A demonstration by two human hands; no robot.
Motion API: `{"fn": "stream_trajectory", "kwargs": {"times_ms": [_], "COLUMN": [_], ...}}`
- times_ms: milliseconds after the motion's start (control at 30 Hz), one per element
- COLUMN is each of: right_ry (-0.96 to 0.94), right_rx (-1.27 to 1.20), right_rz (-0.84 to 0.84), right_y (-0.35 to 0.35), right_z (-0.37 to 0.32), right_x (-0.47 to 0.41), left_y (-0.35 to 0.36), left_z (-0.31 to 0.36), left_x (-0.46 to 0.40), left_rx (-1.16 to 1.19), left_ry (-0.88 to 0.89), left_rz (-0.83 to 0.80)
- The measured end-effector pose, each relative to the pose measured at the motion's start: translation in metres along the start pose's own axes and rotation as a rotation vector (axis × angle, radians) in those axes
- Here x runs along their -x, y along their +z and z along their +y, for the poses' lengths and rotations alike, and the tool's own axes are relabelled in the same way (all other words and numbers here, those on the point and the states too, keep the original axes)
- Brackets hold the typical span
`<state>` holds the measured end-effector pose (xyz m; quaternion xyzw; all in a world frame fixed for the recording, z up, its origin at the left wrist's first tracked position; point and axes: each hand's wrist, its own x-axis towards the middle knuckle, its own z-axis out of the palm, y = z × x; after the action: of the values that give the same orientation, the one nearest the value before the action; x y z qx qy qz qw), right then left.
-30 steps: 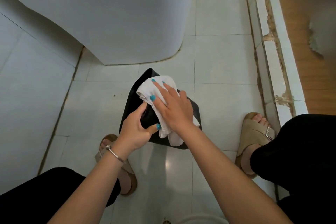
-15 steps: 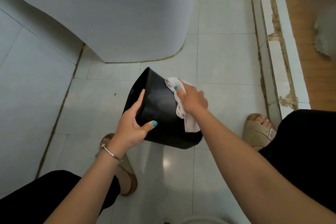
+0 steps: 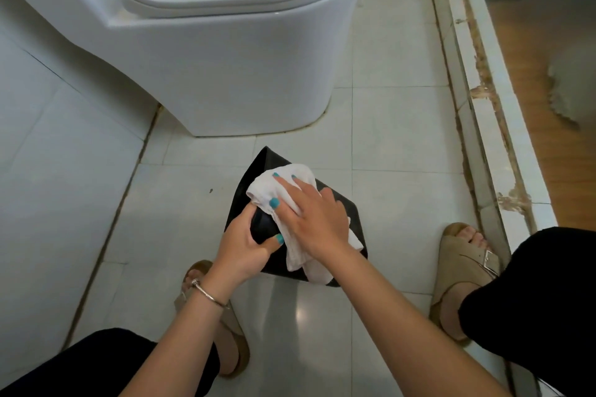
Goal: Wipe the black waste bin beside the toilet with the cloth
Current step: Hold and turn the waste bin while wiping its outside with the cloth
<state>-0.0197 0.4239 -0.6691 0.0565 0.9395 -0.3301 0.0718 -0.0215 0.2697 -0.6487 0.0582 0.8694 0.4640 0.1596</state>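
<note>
I'm mid-wipe: my left hand (image 3: pixel 240 243) grips the black bin (image 3: pixel 342 213), tipped on the floor in front of the toilet (image 3: pixel 225 58). My right hand (image 3: pixel 309 219) presses the white cloth (image 3: pixel 274 187) flat on its side, fingers (image 3: pixel 290 182) straight. I judge other faces still need wiping.

Soft, even daylight, a glare patch on the floor tiles (image 3: pixel 301 316), wide-angle bending at edges.

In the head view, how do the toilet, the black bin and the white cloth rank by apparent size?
1. toilet, by far the largest.
2. black bin, partly covered.
3. white cloth, partly under the right hand.
</note>
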Motion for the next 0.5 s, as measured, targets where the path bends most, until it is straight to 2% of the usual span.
{"fn": "stream_trajectory", "kwargs": {"times_ms": [200, 333, 433, 500], "right_ry": [0.079, 0.13, 0.179, 0.189], "right_rx": [-0.098, -0.075, -0.077, -0.084], "right_rz": [0.033, -0.003, -0.029, -0.042], "right_y": [-0.014, -0.011, -0.011, -0.012], "right_z": [0.013, 0.01, 0.011, 0.012], "right_x": [-0.001, -0.012, -0.023, -0.027], "left_y": [0.005, 0.001, 0.002, 0.001], "left_z": [0.012, 0.007, 0.004, 0.002], "left_x": [-0.012, -0.004, 0.005, 0.007], "left_rx": [-0.111, -0.179, -0.329, -0.356], "left_ry": [0.088, 0.054, 0.044, 0.066], "left_rz": [-0.021, 0.088, 0.226, 0.186]}}
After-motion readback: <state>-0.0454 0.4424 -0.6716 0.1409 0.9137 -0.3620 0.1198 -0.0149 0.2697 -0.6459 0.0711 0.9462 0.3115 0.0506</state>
